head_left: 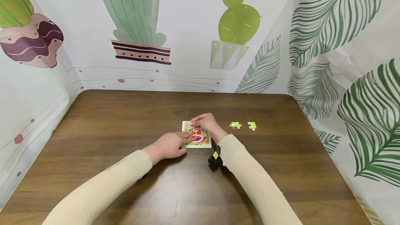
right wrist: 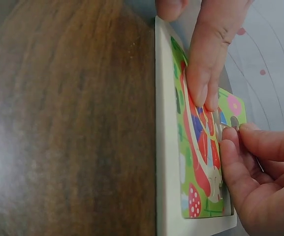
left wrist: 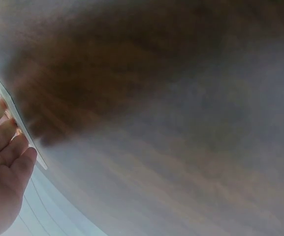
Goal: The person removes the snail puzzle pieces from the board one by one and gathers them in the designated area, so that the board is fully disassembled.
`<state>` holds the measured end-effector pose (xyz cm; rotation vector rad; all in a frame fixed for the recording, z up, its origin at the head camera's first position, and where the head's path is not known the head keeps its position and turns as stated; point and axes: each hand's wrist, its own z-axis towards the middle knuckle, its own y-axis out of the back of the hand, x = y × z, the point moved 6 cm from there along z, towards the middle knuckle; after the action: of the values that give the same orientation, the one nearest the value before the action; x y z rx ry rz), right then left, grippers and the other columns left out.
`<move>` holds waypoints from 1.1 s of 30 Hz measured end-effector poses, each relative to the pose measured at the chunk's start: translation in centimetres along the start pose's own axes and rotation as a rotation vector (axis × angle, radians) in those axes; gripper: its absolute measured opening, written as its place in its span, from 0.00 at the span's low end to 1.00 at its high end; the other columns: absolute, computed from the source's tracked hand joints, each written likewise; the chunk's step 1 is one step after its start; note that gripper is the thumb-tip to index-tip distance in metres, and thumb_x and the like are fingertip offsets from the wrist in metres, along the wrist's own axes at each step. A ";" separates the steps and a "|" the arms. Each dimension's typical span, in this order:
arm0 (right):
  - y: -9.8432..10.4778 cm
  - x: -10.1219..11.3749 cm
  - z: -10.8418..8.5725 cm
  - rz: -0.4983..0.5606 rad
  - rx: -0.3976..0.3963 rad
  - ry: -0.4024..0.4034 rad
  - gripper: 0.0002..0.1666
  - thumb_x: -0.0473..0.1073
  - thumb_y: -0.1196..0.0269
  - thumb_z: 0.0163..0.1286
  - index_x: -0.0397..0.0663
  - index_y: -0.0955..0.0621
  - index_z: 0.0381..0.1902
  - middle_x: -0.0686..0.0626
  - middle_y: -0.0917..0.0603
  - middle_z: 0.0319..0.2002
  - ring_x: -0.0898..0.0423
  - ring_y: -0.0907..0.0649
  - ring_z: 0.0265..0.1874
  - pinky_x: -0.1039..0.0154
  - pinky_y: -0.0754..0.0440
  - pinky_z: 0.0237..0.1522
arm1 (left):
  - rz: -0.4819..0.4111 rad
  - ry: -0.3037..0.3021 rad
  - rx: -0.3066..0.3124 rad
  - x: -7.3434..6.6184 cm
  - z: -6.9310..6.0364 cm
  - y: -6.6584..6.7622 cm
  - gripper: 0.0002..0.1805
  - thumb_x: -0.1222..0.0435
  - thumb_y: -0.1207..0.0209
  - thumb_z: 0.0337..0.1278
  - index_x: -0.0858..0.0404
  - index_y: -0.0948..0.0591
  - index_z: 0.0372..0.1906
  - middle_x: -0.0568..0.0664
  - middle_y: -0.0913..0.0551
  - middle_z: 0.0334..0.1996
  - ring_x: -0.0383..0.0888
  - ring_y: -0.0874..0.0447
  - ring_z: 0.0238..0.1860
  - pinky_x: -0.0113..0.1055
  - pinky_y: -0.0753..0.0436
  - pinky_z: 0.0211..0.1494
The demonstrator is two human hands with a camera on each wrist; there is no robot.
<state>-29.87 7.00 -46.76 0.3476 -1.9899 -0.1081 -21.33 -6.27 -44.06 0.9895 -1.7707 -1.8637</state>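
Observation:
A jigsaw puzzle board [head_left: 204,146] with a pale frame and a colourful picture lies on the table. My left hand [head_left: 168,145] rests on it from the left, its fingers [right wrist: 201,81] extended and pressing on the picture. At the board's far side, my right hand [head_left: 207,122] pinches a green puzzle piece with a pink flower [right wrist: 234,104] between thumb and fingers. This piece stands raised and tilted at the board's edge in the right wrist view. Only part of the left hand [left wrist: 6,162] shows in the left wrist view, by the board's edge.
To the right of the board, two loose green puzzle pieces, one nearer [head_left: 235,125] and one farther right [head_left: 251,125], lie on the brown wooden table [head_left: 125,114]. A black wrist device [head_left: 215,160] hangs beneath the right wrist. Patterned cloth [head_left: 187,27] hangs behind the table.

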 end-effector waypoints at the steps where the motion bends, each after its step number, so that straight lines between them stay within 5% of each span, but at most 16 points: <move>1: 0.0 0.0 0.0 -0.001 0.001 0.000 0.12 0.31 0.36 0.70 0.32 0.13 0.49 0.36 0.09 0.45 0.64 0.16 0.25 0.72 0.13 0.34 | -0.001 0.001 -0.001 0.0 0.0 0.0 0.25 0.64 0.44 0.62 0.63 0.18 0.64 0.58 0.19 0.67 0.55 0.20 0.68 0.49 0.18 0.66; 16: -0.1 0.1 -0.1 -0.016 -0.003 -0.011 0.12 0.33 0.37 0.71 0.33 0.13 0.49 0.37 0.09 0.45 0.64 0.17 0.25 0.73 0.15 0.32 | -0.025 0.011 -0.011 0.1 -0.1 -0.2 0.25 0.63 0.44 0.62 0.62 0.18 0.64 0.58 0.19 0.67 0.53 0.20 0.68 0.49 0.18 0.66; 25: 1.2 0.5 -0.4 -0.022 0.025 0.000 0.13 0.33 0.38 0.73 0.34 0.14 0.51 0.44 0.12 0.39 0.61 0.15 0.31 0.70 0.12 0.37 | 0.009 -0.002 -0.026 -0.1 0.2 -0.1 0.23 0.59 0.41 0.65 0.61 0.17 0.63 0.55 0.19 0.67 0.50 0.18 0.67 0.47 0.18 0.66; 33: 2.8 0.3 -0.2 -0.093 0.051 0.004 0.15 0.34 0.39 0.73 0.35 0.14 0.53 0.43 0.12 0.44 0.62 0.16 0.32 0.70 0.12 0.38 | 0.031 -0.002 -0.033 -0.1 0.1 0.0 0.22 0.59 0.40 0.65 0.60 0.16 0.62 0.55 0.17 0.65 0.50 0.17 0.66 0.46 0.17 0.65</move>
<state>-30.36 9.57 -45.80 0.4724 -1.9755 -0.1156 -21.33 -6.13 -44.02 0.9437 -1.7404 -1.8699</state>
